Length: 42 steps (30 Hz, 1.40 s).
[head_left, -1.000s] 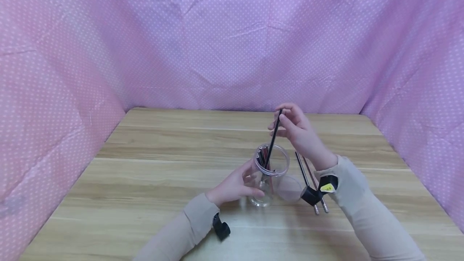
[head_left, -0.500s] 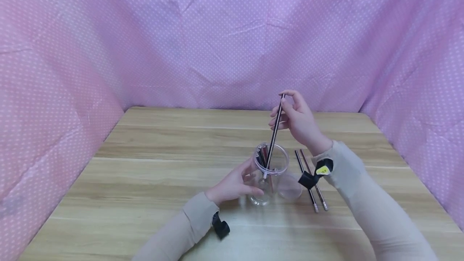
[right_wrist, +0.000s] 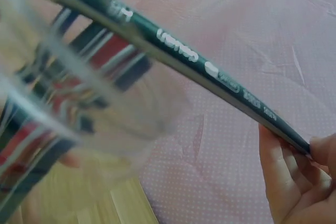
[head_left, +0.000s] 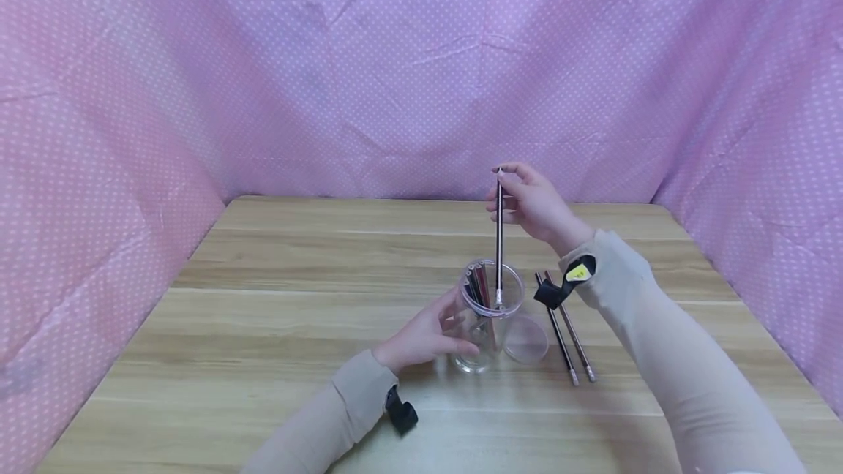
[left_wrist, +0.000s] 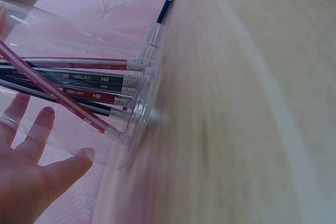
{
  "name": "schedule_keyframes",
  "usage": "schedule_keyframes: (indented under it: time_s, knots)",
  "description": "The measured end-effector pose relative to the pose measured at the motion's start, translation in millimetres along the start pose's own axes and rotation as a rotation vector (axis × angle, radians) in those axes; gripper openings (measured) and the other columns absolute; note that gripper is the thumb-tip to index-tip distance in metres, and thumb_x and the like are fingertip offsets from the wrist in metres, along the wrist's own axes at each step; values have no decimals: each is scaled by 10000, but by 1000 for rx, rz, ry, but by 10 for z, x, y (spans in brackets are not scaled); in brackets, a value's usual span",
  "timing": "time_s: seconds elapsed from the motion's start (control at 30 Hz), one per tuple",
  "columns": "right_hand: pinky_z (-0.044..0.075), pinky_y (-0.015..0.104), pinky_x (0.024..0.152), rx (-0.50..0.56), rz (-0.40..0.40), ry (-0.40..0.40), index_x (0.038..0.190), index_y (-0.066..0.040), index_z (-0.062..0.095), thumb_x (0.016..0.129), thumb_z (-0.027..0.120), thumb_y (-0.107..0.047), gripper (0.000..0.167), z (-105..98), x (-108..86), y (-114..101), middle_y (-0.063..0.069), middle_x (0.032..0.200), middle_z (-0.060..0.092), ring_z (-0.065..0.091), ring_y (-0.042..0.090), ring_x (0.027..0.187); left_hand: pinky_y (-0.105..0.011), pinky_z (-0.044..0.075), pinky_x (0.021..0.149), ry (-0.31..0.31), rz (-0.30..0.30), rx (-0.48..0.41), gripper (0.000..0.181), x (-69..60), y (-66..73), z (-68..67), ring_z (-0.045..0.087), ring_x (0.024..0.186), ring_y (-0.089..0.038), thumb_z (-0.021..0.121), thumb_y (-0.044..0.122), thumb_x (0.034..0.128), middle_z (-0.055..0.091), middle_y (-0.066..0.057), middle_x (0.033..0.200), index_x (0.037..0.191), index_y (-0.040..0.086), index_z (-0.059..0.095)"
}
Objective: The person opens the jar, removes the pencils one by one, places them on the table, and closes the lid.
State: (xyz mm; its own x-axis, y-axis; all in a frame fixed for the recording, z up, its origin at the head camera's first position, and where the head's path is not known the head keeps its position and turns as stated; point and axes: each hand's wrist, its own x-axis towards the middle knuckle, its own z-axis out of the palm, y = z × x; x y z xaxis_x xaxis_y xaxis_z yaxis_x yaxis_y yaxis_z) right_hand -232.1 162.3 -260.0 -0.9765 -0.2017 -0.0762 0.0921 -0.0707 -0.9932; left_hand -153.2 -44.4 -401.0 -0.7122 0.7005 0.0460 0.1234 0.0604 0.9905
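Note:
My left hand (head_left: 424, 335) grips the side of a clear jar (head_left: 473, 367), thumb and fingers curled round it. Inside, several dark and red striped pencils (left_wrist: 94, 78) lean together with their eraser ends at the bottom. Above the mouth, my right hand (head_left: 535, 203) pinches a dark striped pencil (head_left: 499, 232) by its top tip. That pencil hangs nearly upright, its eraser end within the outline of the jar's mouth in the head view. The right wrist view shows its dark side (right_wrist: 178, 51) with white lettering, passing in front of the blurred jar rim.
A round clear lid (head_left: 527, 340) lies on the wooden table (head_left: 296, 328) just right of the jar. Farther right are a dark pencil (head_left: 561, 342) and a reddish pencil (head_left: 578, 346), side by side. Pink dotted cloth (head_left: 421, 79) surrounds the table's back and sides.
My right hand has risen, drawing the pencil up out of the jar, then shifted slightly left. The pencil has gone from slanted to nearly upright. My left hand and the jar stay in place.

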Motion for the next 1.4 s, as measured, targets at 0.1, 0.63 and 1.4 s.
schedule_keyframes:
  time_s: [0.1,0.63,1.4]
  knots:
    - [566,202,651,-13,19,-5,1071,-199,453,1029,354,-173,111,-31,20,-20,-39,747,602,613,67,669,-431,290,1147,-1,4,-2,927,-5,-4,6,282,1413,-292,737,16,773,295,-57,1544,1514,166,201]
    - [557,181,617,-87,44,-3,1086,-168,455,1022,385,-195,98,-386,-94,-176,-46,749,609,621,51,662,-410,308,1139,0,22,28,938,0,8,-7,284,1412,-294,745,15,764,287,-81,1546,1514,134,194]
    - [558,269,694,-409,152,-6,1370,77,237,1036,323,-202,444,-1062,-322,722,-47,873,571,617,56,761,-412,317,1135,-23,42,26,943,14,-21,-139,294,1411,-260,748,26,767,280,-38,1552,1517,174,195]
